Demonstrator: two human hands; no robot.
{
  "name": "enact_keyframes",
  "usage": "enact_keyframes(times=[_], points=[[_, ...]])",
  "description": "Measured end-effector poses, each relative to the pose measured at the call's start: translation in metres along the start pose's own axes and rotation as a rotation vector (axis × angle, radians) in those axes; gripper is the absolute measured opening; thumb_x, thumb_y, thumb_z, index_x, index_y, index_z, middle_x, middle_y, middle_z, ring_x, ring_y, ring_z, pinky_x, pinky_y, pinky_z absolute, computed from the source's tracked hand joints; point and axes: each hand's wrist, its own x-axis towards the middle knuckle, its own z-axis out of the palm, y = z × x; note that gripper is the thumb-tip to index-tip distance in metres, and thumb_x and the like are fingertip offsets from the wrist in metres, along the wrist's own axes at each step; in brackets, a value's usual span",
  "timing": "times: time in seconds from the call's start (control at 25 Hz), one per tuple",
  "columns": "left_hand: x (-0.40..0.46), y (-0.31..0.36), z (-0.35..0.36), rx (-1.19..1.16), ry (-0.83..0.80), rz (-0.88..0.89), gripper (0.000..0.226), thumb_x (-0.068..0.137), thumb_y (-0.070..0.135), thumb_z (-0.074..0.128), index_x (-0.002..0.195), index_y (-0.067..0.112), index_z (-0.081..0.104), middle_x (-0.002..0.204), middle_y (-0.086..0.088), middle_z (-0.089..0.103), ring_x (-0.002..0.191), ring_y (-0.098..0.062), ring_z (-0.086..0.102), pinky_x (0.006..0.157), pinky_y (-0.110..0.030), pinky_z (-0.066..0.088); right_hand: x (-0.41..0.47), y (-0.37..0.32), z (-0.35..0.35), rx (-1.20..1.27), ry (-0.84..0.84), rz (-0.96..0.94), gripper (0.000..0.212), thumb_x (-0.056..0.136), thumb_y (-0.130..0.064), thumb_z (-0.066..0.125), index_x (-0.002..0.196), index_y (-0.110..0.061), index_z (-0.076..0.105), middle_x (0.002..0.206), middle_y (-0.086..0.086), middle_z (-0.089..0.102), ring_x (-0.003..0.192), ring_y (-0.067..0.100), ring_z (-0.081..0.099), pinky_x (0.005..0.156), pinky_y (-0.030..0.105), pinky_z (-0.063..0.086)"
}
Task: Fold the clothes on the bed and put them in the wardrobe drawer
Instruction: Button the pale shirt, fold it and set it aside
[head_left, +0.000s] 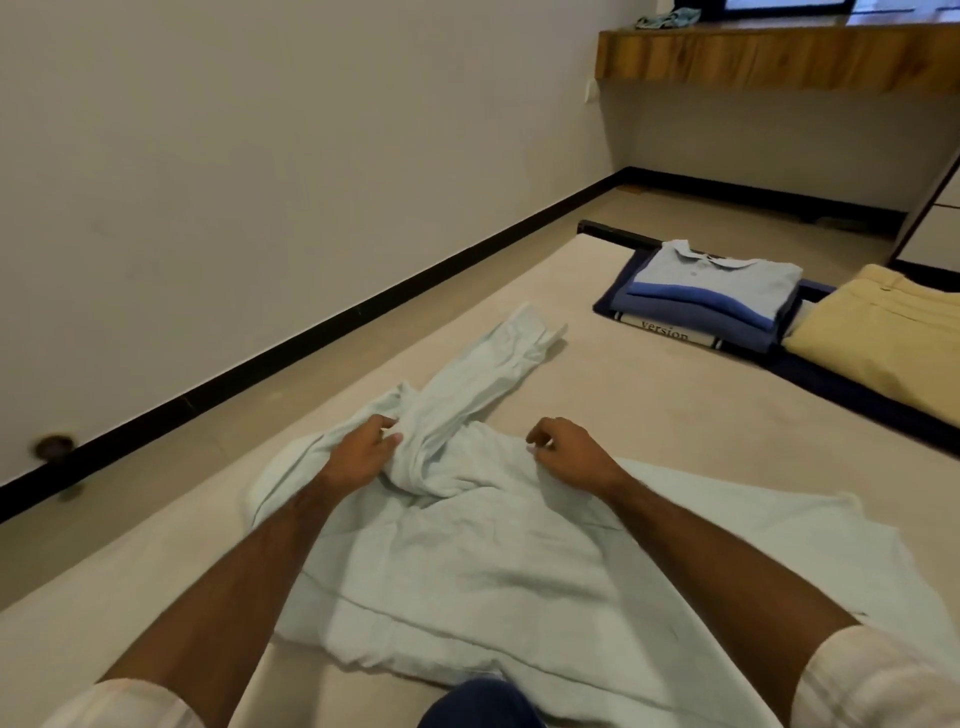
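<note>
"version" print (665, 331) under folded polo stack (717, 288).

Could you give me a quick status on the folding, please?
Left hand grips bunched sleeve of pale shirt; right hand pinches its collar edge. Shirt unfolded. Folded stack waits on bed.

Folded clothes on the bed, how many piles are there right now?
2. A stack of folded blue shirts lies at the bed's far end, topped by a light blue collared polo. A folded pale yellow garment sits just right of it. More may lie outside the frame.
</note>
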Motion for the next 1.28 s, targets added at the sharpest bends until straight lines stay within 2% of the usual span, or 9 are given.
enact_keyframes(times=[0.2, 0.32, 0.44, 0.6, 0.76, 0.88, 0.96, 1.12, 1.28], points=[[-0.004, 0.002, -0.003, -0.493, 0.012, 0.094, 0.016, 0.089, 0.027, 0.074, 0.1, 0.018, 0.065, 0.101, -0.001, 0.07, 0.091, -0.016, 0.065, 0.082, -0.037, 0.051, 0.06, -0.033, 0.016, 0.64, 0.06, 0.299, 0.047, 0.094, -0.014, 0.059, 0.135, -0.027, 0.04, 0.102, 0.008, 0.067, 0.086, 0.023, 0.067, 0.082, 0.038, 0.056], [0.0, 0.008, -0.008, -0.596, 0.108, 0.139, 0.012, 0.092, 0.022, 0.07, 0.093, 0.014, 0.062, 0.094, -0.005, 0.07, 0.085, -0.015, 0.064, 0.078, -0.036, 0.051, 0.095, -0.038, 0.027, 1.023, 0.106, 0.492, 0.046, 0.093, -0.013, 0.063, 0.133, -0.01, 0.039, 0.108, 0.015, 0.068, 0.087, 0.024, 0.071, 0.071, 0.033, 0.061], [0.002, 0.016, -0.006, -0.656, 0.111, 0.106, 0.012, 0.098, 0.03, 0.059, 0.097, 0.018, 0.056, 0.091, -0.003, 0.069, 0.08, -0.013, 0.066, 0.071, -0.03, 0.053, 0.116, -0.046, 0.037, 1.342, 0.112, 0.575, 0.047, 0.092, -0.009, 0.067, 0.132, -0.001, 0.045, 0.118, 0.021, 0.065, 0.097, 0.035, 0.071, 0.068, 0.043, 0.063], [0.007, 0.015, 0.004, -0.464, 0.003, 0.107, 0.021, 0.1, 0.047, 0.048, 0.105, 0.028, 0.052, 0.103, -0.001, 0.066, 0.089, -0.018, 0.065, 0.076, -0.036, 0.055, 0.118, -0.059, 0.017, 1.558, 0.361, 0.452, 0.045, 0.091, 0.004, 0.063, 0.135, 0.0, 0.053, 0.119, 0.021, 0.067, 0.093, 0.034, 0.068, 0.064, 0.04, 0.06], [0.018, 0.003, 0.006, -0.138, -0.234, 0.143, 0.036, 0.094, 0.059, 0.054, 0.11, 0.028, 0.061, 0.104, 0.011, 0.068, 0.091, -0.009, 0.065, 0.078, -0.03, 0.055, 0.072, -0.046, -0.039, 1.792, 0.571, 0.165, 0.043, 0.088, 0.006, 0.059, 0.127, -0.013, 0.056, 0.122, 0.016, 0.062, 0.099, 0.031, 0.064, 0.084, 0.047, 0.06], [0.024, 0.002, 0.012, 0.08, -0.231, 0.244, 0.062, 0.075, 0.082, 0.052, 0.1, 0.027, 0.067, 0.091, 0.009, 0.071, 0.082, -0.011, 0.065, 0.078, -0.039, 0.053, 0.033, -0.02, -0.06, 1.757, 0.585, 0.236, 0.06, 0.089, 0.003, 0.066, 0.141, -0.021, 0.047, 0.134, 0.015, 0.055, 0.105, 0.029, 0.063, 0.073, 0.041, 0.061], [0.025, 0.006, 0.014, 0.06, -0.162, 0.228, 0.056, 0.074, 0.081, 0.05, 0.089, 0.029, 0.06, 0.082, 0.009, 0.066, 0.076, -0.011, 0.06, 0.075, -0.038, 0.045, 0.027, -0.007, -0.067, 1.679, 0.651, 0.327, 0.071, 0.088, 0.012, 0.064, 0.143, -0.028, 0.045, 0.141, 0.014, 0.048, 0.112, 0.03, 0.06, 0.067, 0.037, 0.061], [0.031, 0.008, 0.011, 0.177, -0.175, 0.184, 0.041, 0.09, 0.069, 0.051, 0.083, 0.029, 0.046, 0.079, 0.009, 0.059, 0.077, -0.015, 0.055, 0.083, -0.04, 0.041, 0.01, -0.013, -0.091, 1.21, 0.772, 0.173, 0.076, 0.079, 0.026, 0.052, 0.133, -0.026, 0.064, 0.14, 0.002, 0.049, 0.128, 0.031, 0.053, 0.096, 0.043, 0.058], [0.044, 0.017, 0.02, 0.37, -0.219, 0.193, 0.043, 0.1, 0.058, 0.04, 0.092, 0.019, 0.055, 0.091, 0.004, 0.064, 0.094, -0.021, 0.058, 0.085, -0.041, 0.033, -0.062, -0.032, -0.097, 0.685, 0.932, -0.089, 0.082, 0.087, 0.016, 0.06, 0.154, -0.026, 0.038, 0.151, -0.002, 0.029, 0.136, 0.013, 0.045, 0.098, 0.023, 0.054]])
